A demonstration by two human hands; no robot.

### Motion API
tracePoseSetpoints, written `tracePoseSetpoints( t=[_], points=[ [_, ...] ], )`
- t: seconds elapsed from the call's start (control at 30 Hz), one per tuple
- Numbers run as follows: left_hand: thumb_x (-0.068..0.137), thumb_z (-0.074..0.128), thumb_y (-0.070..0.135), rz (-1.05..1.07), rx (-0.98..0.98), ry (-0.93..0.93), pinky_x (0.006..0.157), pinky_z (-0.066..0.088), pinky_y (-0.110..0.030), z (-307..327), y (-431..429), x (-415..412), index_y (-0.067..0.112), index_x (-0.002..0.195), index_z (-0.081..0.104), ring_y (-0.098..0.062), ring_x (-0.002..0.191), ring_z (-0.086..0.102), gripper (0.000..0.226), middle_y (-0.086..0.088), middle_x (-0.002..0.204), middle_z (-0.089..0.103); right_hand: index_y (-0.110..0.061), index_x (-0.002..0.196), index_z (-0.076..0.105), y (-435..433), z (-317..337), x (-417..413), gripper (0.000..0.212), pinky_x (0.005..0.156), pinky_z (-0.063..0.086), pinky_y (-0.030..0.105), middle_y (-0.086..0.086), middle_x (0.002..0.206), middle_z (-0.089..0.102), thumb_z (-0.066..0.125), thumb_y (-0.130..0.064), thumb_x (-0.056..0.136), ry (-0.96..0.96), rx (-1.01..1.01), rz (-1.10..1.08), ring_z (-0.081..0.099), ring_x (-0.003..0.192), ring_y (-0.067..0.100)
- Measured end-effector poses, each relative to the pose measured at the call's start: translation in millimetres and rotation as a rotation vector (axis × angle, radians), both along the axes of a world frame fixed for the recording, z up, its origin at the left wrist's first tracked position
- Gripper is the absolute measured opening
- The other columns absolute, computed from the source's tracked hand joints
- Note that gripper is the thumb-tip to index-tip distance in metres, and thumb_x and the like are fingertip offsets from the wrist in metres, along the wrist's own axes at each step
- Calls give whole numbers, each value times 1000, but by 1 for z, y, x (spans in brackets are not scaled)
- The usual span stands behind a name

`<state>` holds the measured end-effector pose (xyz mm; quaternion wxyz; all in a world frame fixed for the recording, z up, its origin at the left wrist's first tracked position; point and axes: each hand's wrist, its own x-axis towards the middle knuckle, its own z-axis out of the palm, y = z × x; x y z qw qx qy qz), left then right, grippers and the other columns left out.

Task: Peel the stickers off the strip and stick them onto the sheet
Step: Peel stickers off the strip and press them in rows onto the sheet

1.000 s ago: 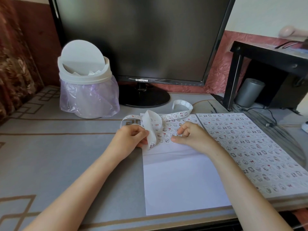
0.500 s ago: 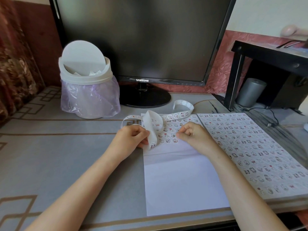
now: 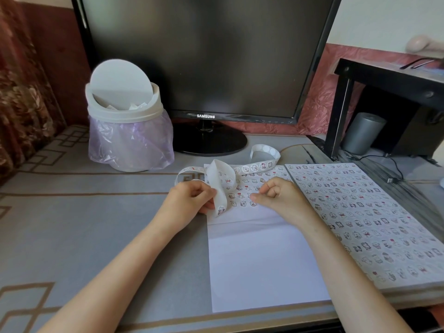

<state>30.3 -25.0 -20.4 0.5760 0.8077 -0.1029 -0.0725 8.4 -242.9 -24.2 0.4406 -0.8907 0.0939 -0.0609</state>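
Observation:
A long white sticker strip [image 3: 242, 168] curls across the far end of a white sheet [image 3: 262, 255] lying on the table. My left hand [image 3: 189, 200] pinches the strip's hanging end at the sheet's left edge. My right hand [image 3: 281, 197] has its fingers curled, and its thumb tip presses down on the sheet among several small cartoon stickers [image 3: 242, 188] stuck in rows at the sheet's far end. Whether a sticker lies under the thumb is hidden.
A stack of sheets covered in stickers [image 3: 365, 212] lies right of the white sheet. A small white bin with a purple bag [image 3: 129, 131] stands at the back left, a monitor [image 3: 204, 58] behind. A black shelf [image 3: 389, 78] and grey cylinder [image 3: 364, 133] stand at the right.
My right hand has shifted slightly left and its thumb now presses lower on the sheet. My left hand keeps its hold on the strip.

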Motion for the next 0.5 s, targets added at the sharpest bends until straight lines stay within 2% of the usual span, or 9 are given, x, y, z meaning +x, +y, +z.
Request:
tracePoseSetpoints(
  t=[0.17, 0.27, 0.4, 0.5],
  points=[
    [92, 57, 16, 0, -1, -4, 53, 44, -5, 0, 0, -1, 5, 81, 67, 1, 53, 63, 18, -6, 76, 71, -17, 87, 59, 1, -1, 0, 17, 57, 35, 23, -8, 63, 55, 73, -25, 81, 7, -78, 0, 50, 58, 4],
    [92, 58, 16, 2, 2, -6, 55, 45, -6, 0, 0, 0, 7, 79, 66, -1, 55, 64, 18, -7, 77, 71, -18, 86, 59, 3, 0, -1, 20, 57, 35, 26, -9, 63, 55, 72, -33, 80, -10, -98, -17, 49, 58, 5],
    [92, 58, 17, 4, 10, -3, 57, 47, -7, -1, 1, 0, 5, 82, 67, -3, 56, 64, 18, -6, 77, 71, -21, 88, 57, 5, -1, -1, 33, 68, 41, 32, -8, 67, 52, 79, -39, 70, 16, -102, -26, 53, 64, 10],
    [92, 58, 18, 3, 14, -5, 58, 49, -8, -1, 1, 0, 7, 80, 67, -4, 58, 66, 18, -5, 76, 71, -20, 88, 58, 3, -4, 1, 25, 72, 44, 34, -10, 63, 53, 75, -33, 76, -2, -126, -36, 53, 63, 8]
  ],
)
